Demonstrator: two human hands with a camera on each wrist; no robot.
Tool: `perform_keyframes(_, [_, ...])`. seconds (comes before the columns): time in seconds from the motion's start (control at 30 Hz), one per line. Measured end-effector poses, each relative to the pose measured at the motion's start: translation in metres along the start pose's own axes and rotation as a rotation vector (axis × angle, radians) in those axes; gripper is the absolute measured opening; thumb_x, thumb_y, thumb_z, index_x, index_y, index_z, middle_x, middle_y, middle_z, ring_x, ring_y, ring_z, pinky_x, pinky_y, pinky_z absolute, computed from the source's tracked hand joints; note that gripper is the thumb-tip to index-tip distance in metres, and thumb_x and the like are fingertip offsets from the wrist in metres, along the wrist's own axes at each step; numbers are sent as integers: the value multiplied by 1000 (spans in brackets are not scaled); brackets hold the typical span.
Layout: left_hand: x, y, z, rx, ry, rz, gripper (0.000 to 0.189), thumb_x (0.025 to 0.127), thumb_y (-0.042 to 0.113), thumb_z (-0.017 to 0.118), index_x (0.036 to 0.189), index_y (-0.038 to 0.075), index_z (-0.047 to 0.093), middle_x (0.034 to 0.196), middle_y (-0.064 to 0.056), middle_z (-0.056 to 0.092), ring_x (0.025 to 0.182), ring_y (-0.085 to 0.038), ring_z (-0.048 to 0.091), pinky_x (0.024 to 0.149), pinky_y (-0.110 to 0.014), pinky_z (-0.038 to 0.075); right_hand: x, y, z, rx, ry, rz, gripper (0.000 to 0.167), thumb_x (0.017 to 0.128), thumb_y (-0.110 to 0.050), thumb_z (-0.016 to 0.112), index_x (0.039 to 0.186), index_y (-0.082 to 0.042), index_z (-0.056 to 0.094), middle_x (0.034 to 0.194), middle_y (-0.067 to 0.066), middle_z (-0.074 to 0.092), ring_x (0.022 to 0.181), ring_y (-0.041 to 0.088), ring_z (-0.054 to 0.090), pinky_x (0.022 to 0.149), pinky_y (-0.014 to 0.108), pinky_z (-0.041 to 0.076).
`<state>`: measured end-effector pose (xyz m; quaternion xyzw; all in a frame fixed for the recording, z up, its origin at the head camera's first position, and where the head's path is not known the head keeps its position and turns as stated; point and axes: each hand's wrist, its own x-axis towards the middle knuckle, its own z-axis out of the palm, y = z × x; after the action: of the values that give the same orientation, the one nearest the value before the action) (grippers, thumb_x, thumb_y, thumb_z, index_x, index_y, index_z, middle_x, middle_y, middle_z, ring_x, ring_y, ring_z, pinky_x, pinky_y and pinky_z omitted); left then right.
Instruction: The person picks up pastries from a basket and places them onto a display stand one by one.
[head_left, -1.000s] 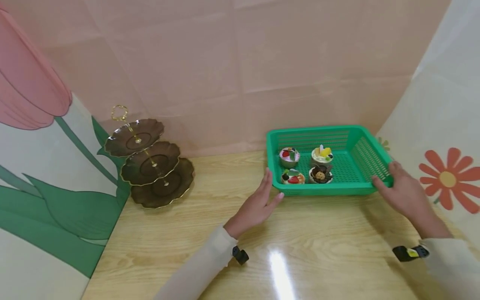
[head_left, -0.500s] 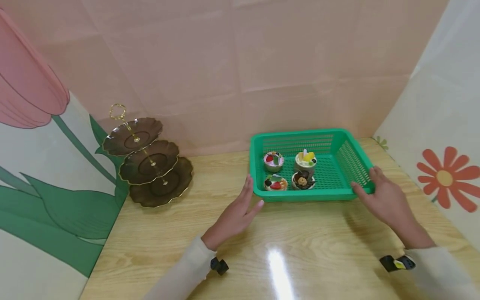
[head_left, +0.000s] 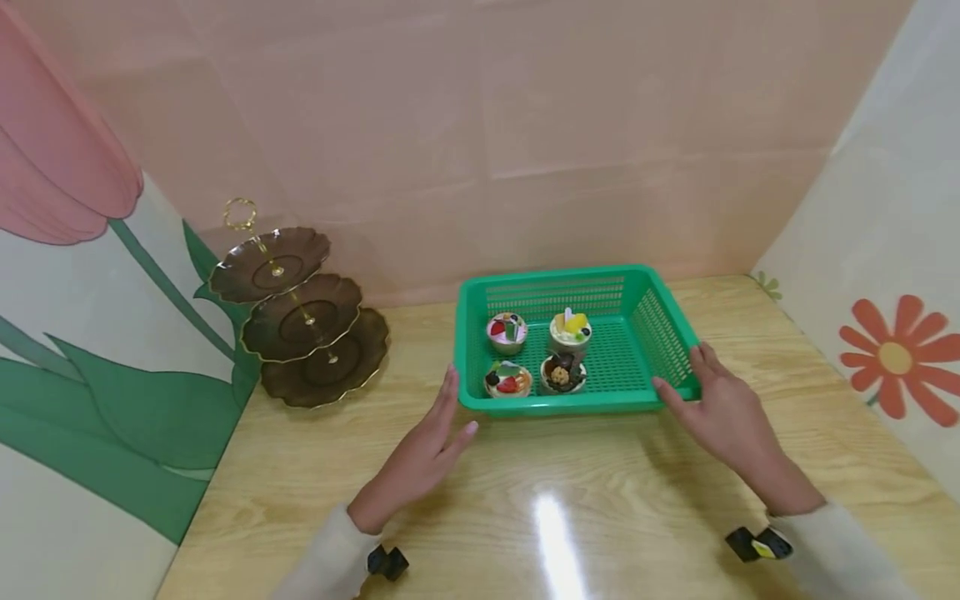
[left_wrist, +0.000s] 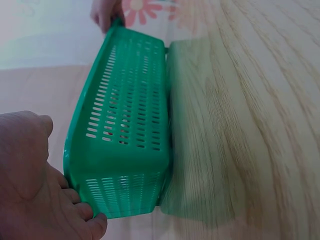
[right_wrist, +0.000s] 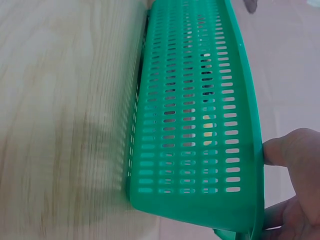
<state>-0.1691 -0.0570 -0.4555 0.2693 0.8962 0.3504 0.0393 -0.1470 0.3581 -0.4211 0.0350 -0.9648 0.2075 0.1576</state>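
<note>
Pink sheeting (head_left: 480, 150) backs our wood-grain bench (head_left: 480, 508), and a three-tier stand (head_left: 300, 321) keeps to the left, presumably placed there to stay out of our way. Well apart from it, the green basket (head_left: 615, 352) sits between our hands — resting or slightly raised, we cannot tell. Our right grip (head_left: 727, 412) pinches its near right corner by the rim, while our left grip (head_left: 420, 454) lies fairly straight-fingered against the left side, probably just steadying that end. Support at both ends likely keeps the basket level, so four dessert cups (head_left: 507, 332) (three fruit-topped, one chocolate-dark) stand upright inside — all grouped toward the left half.
</note>
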Motion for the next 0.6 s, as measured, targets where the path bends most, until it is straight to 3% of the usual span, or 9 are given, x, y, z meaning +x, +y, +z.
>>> perform_keyframes(0.4, [-6, 6, 1, -13, 21, -38, 75, 110, 43, 42, 163, 19, -6, 168, 10, -11, 153, -13, 5, 120, -46, 21, -4, -2, 2, 14, 21, -39, 83, 99, -43, 65, 141, 24, 39, 144, 47, 35, 115, 68, 45, 71, 68, 50])
perform_keyframes(0.6, [-4, 9, 3, -14, 54, -35, 75, 109, 40, 44, 164, 18, -3, 169, 8, -7, 153, -16, 10, 120, -49, 23, -3, 0, 0, 4, 58, -49, 81, 98, -43, 66, 138, 24, 42, 143, 46, 37, 117, 68, 46, 74, 70, 49])
